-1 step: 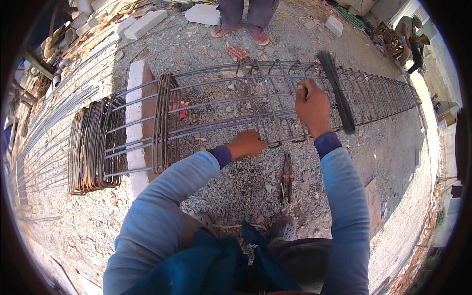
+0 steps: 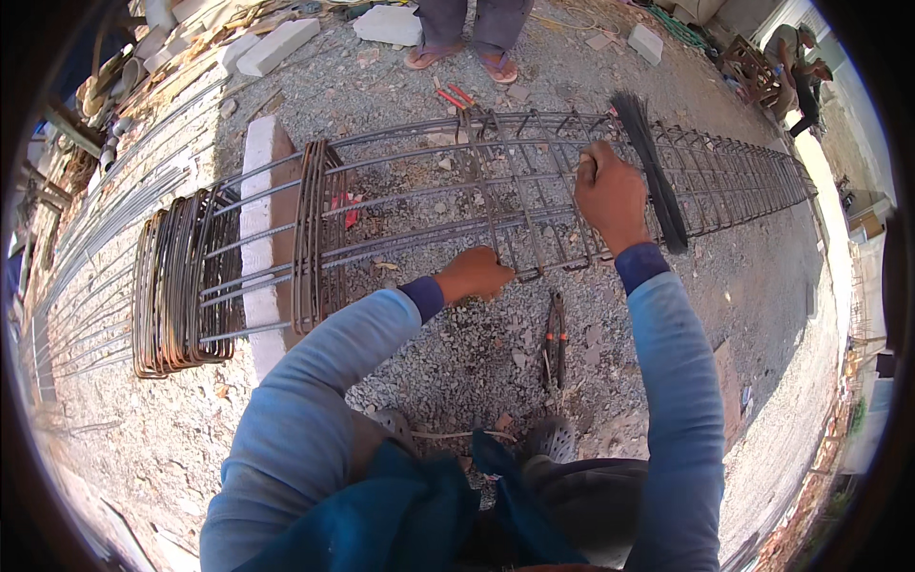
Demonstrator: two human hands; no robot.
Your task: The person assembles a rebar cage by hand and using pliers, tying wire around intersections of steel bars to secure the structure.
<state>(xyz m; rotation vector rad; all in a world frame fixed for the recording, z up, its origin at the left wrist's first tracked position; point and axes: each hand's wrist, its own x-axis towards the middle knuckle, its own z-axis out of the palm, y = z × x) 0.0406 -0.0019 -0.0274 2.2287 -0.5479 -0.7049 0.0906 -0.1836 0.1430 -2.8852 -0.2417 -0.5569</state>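
A long steel rebar cage [image 2: 539, 217] lies crosswise in front of you, just above the gravel, its hoops spaced along ribbed bars. Your left hand [image 2: 477, 274] is at its near lower edge, fingers curled; whether they clamp a bar or wire is hidden. Your right hand [image 2: 610, 195] is raised over the cage's middle, its fingers folded together, thumb against them; anything pinched there is too small to tell. For good control, steady the near corner with your left and give the right a clear path between the bars. A bundle of black wire [image 2: 656, 181] lies across the cage just beside your right hand; avoid dragging it. Nearer you, pliers [image 2: 555, 348] rest on the gravel within reach. Leftward, stacked hoops [image 2: 313, 238] hang by a white block [image 2: 259, 248]. Beyond the cage stands another person [image 2: 474, 33].
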